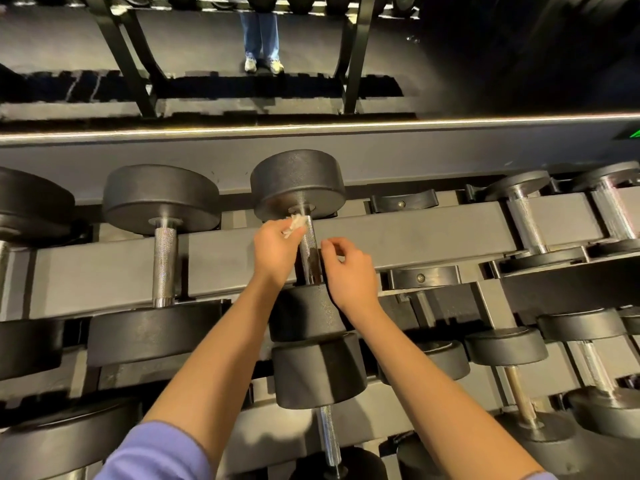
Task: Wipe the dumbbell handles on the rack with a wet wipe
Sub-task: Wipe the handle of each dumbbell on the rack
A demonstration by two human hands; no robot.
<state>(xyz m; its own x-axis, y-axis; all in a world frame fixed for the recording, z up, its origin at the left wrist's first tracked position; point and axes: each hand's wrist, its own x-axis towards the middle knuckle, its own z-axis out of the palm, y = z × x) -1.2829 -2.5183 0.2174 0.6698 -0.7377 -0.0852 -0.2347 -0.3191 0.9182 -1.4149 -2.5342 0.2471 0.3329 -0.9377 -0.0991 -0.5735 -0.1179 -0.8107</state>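
1. Head view: left hand (277,252) pinches the wet wipe (296,226) against a dumbbell handle (308,251) at its far end; right hand (349,268), loosely curled and empty, hovers just beside.
2. Likely mid-wipe; neighbouring handles (165,261) on the rack (433,233) apparently await cleaning.

Dumbbell handle (309,252) boxed in: big far head (297,187) at one end, near head (306,311) at other. Room both sides; my left hand (277,254) with wet wipe (295,226) fits left, my right hand (349,268) fits right. Rack beam (433,237) runs under handle. Empty cradle (403,201) right, free.
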